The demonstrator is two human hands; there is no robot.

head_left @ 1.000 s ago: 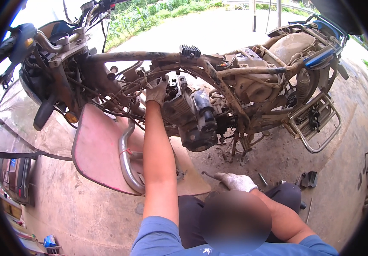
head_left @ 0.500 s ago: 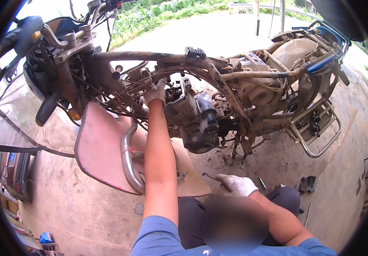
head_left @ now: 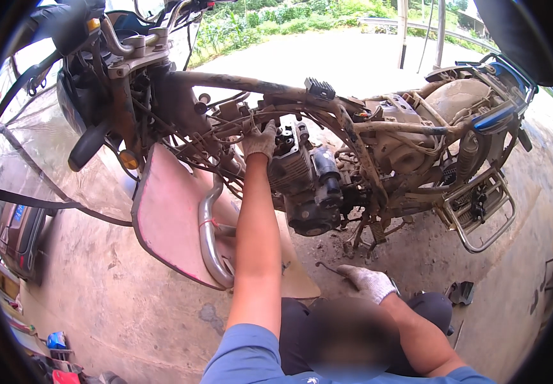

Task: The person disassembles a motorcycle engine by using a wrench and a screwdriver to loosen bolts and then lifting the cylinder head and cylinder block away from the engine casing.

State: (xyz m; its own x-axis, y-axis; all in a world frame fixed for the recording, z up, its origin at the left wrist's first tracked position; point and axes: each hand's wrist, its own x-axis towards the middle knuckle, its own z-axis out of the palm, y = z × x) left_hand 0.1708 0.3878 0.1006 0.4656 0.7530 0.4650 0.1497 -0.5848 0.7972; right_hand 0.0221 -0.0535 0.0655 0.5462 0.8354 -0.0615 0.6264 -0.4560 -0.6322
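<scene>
Though grimy, finned metal engine

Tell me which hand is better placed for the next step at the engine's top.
Likely the left hand: it is beside the top of the engine, while the right hand is well apart from it, holding a thin tool.

Frame tube overhangs the engine; near side lies open.

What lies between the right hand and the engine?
In the head view, dirty ground shows between the right hand and the engine; a thin metal tool juts from that hand.
</scene>
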